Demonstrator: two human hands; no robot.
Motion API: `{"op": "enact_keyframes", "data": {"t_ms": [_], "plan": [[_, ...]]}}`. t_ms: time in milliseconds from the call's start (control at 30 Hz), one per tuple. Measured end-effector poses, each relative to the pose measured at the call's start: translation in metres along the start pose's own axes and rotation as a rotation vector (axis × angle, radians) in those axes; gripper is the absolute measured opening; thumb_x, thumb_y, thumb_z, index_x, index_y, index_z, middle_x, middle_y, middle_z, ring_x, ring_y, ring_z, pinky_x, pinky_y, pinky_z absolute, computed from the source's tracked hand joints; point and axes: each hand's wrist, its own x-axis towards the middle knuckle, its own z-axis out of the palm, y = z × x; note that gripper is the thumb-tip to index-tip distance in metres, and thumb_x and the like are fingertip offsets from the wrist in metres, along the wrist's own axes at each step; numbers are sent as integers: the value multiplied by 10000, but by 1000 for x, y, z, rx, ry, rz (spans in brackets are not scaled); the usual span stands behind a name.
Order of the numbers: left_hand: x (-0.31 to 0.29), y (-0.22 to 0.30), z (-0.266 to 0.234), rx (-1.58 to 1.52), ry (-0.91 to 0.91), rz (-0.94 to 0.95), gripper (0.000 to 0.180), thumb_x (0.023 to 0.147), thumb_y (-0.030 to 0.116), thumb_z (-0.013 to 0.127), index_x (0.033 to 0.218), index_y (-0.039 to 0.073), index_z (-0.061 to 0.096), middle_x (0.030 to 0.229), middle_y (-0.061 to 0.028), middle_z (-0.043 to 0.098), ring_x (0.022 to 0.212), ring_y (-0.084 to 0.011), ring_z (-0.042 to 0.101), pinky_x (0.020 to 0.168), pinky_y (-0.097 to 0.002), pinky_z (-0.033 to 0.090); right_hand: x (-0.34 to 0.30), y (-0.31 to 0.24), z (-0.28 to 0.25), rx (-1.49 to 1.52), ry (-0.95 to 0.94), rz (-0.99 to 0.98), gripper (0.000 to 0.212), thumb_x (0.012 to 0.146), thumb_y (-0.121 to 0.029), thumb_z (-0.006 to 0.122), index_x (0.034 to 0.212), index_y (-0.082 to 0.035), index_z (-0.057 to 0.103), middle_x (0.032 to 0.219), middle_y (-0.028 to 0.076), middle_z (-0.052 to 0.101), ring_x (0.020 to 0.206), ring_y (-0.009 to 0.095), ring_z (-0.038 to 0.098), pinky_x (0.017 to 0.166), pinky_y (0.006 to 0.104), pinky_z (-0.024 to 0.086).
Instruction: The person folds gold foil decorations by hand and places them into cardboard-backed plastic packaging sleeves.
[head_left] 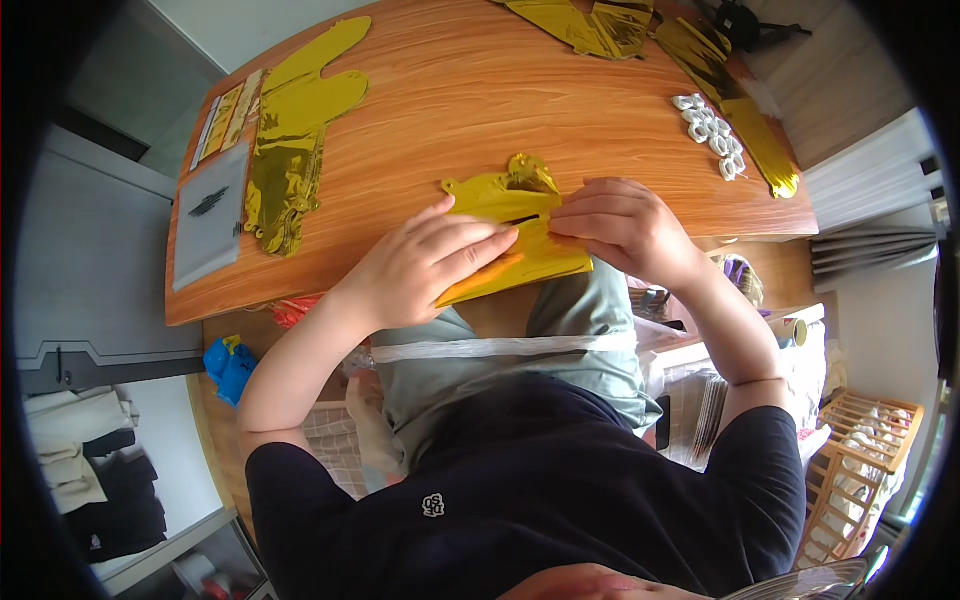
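Observation:
A folded gold foil balloon (540, 262) lies at the near table edge, above my lap. My left hand (415, 260) rests over its left part, with thumb and fingers together and slightly smeared by motion. From those fingertips a thin black stick (526, 219) points toward my other hand. My right hand (625, 225) has its bent fingers closed on the foil's right side; its thumb is hidden. Crumpled foil with small tabs sticks up beyond both hands.
At the left lie another gold foil balloon (290, 130), a clear plastic bag (210, 225) with small black sticks (210, 201) on it, and flat packets (225, 120). White ribbon rolls (715, 130) and more gold foil (755, 145) are at the right. A wooden rack (860, 440) stands lower right.

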Motion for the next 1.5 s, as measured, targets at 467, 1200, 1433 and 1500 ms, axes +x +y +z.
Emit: {"op": "enact_keyframes", "data": {"t_ms": [467,1200,1433,1500], "plan": [[53,-54,-34,243,-14,-679,653,988,481,658,1489,94,500,1345,-150,611,1246,-270,604,1053,-492,476,39,30,3,307,9,775,559,938,-94,745,1426,7,489,847,53,675,763,111,641,711,251,508],[84,-83,34,7,-2,-189,675,1090,530,369,1598,87,338,1646,-143,364,1561,-290,263,1280,-458,199,45,103,-13,-565,-136,-486,388,776,-155,667,1153,-84,727,1074,35,682,1009,224,657,884,366,539],[83,-84,37,37,47,-159,680,1085,526,385,1577,58,358,1625,-152,392,1548,-298,288,1275,-465,207,55,108,-4,-528,-107,-518,323,752,-162,676,1058,-62,709,1064,62,679,992,239,664,870,375,547],[84,-83,37,44,50,-153,681,1084,526,388,1576,56,359,1623,-155,394,1547,-299,291,1274,-466,207,55,111,-3,-465,-141,-480,275,761,-154,683,1017,-55,696,1101,81,687,965,263,684,831,383,567]]}}
